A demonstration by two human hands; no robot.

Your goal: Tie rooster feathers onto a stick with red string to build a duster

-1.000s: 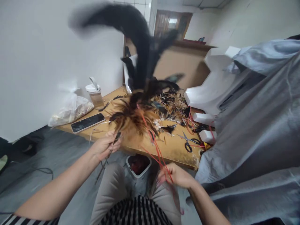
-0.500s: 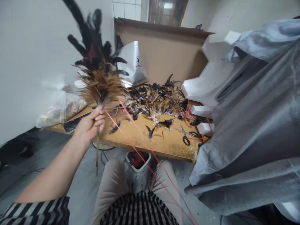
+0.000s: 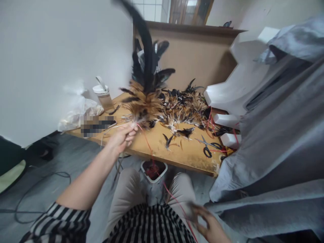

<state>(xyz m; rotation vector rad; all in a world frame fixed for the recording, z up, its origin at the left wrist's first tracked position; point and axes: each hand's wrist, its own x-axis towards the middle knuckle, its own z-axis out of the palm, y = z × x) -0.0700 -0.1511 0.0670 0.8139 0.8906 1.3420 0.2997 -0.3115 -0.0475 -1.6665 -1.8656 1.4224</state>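
Observation:
My left hand (image 3: pixel 125 135) is closed around the base of a feather duster (image 3: pixel 144 104), held upright over the front of the table. Brown feathers ring its lower part, and long black ones rise above. Red string (image 3: pixel 146 140) runs from beside my fingers down across my lap. At the lower right, my right hand (image 3: pixel 209 224) is bent near that string; its fingertips are smeared by motion, so whether it grips anything is unclear. Scissors (image 3: pixel 207 146) lie on the right of the table, with loose feathers (image 3: pixel 182 111) piled behind.
On the table's (image 3: pixel 187 158) left are a phone (image 3: pixel 110 123), a lidded cup (image 3: pixel 103 98) and a clear bag (image 3: pixel 81 113). A cardboard panel (image 3: pixel 194 54) stands behind. White machine (image 3: pixel 225 84) and grey cloth (image 3: pixel 273 135) border the right. A bin (image 3: pixel 154 179) sits below.
My left hand and the duster have moved right in the view. My right hand has come into view at the lower right. Two taut string strands now show as one, looser strand.

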